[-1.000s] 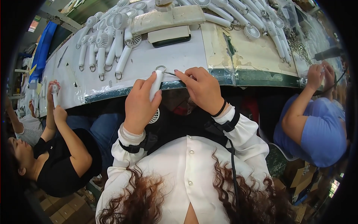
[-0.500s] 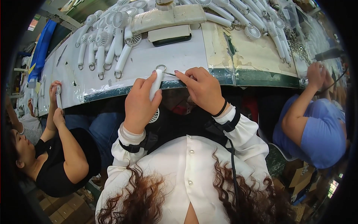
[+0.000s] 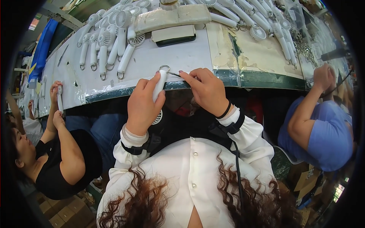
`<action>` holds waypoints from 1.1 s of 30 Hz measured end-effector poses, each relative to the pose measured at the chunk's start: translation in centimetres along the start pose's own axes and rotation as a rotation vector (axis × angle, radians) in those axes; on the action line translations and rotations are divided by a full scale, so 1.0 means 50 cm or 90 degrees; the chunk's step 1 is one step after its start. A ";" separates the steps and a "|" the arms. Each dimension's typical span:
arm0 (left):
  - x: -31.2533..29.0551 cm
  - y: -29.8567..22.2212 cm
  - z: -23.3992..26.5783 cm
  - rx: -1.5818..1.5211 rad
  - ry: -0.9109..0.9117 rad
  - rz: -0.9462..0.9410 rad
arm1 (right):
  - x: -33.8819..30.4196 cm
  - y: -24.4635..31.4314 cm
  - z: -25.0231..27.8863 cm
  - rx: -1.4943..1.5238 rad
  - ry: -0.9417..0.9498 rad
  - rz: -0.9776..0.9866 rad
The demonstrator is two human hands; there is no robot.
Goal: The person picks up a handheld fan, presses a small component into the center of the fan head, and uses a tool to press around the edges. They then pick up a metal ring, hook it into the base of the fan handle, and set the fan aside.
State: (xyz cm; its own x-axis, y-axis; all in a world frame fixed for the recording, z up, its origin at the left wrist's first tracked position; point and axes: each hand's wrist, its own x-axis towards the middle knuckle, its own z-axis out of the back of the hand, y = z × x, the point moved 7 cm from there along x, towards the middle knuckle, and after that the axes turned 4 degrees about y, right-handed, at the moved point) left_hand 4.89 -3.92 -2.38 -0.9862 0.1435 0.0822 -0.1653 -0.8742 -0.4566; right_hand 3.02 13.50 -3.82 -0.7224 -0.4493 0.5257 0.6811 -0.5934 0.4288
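My left hand [image 3: 143, 104] is closed round a white handheld fan [image 3: 160, 86], held with its handle end up and tilted slightly right. Below the palm part of its slotted fan head shows; the rest is hidden. A metal ring [image 3: 165, 67] stands at the top of the handle. In my right hand [image 3: 209, 91] a thin dark metal tool [image 3: 174, 74] is pinched between thumb and forefinger, its tip beside the ring's base. Whether the tip touches the ring I cannot tell, nor the tool's exact kind. Both hands are at the table's front edge.
Several white handheld fans [image 3: 103, 57] with rings lie at the back left, more [image 3: 262, 22] at the back right. A padded beige block [image 3: 173, 18] and dark-edged pad [image 3: 175, 41] lie ahead. Co-workers sit left [image 3: 72, 152] and right [image 3: 321, 133]. A thin tool [image 3: 63, 55] lies far left.
My hands, the fan and the tool are almost where they were, with only a tiny shift. The co-worker on the left has moved their hands slightly.
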 end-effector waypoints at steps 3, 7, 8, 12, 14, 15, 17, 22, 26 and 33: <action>0.000 0.000 0.001 -0.003 -0.001 -0.001 | 0.001 0.001 0.002 0.003 -0.001 0.004; 0.000 -0.002 0.003 -0.004 -0.004 -0.005 | 0.002 0.001 0.002 0.012 -0.003 0.003; 0.000 -0.003 0.002 -0.001 -0.001 -0.003 | 0.002 0.001 0.002 0.013 -0.001 0.003; 0.002 -0.004 0.002 0.003 -0.001 -0.006 | 0.002 -0.003 0.001 0.016 0.005 0.004; 0.002 -0.005 0.003 0.003 -0.001 -0.007 | 0.003 -0.004 0.000 0.018 0.010 0.004; 0.001 -0.005 0.003 0.005 -0.005 -0.013 | 0.004 -0.004 0.000 0.019 0.010 0.004; 0.001 -0.007 0.003 0.010 -0.011 -0.026 | 0.004 -0.005 -0.001 0.019 0.018 0.009; 0.002 -0.007 0.003 0.008 -0.015 -0.028 | 0.004 -0.003 -0.003 -0.002 0.038 0.009; 0.000 -0.006 0.003 0.011 -0.018 -0.030 | 0.003 -0.001 -0.003 -0.009 0.032 0.012; 0.002 -0.003 0.001 0.005 -0.011 -0.018 | 0.001 0.001 0.000 -0.019 -0.007 0.004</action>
State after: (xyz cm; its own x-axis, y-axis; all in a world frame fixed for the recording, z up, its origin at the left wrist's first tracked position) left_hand 4.81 -3.80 -2.28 -0.9810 0.1593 0.1105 -0.1922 -0.8736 -0.4470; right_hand 3.00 13.46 -3.76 -0.7168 -0.4460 0.5359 0.6816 -0.6102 0.4039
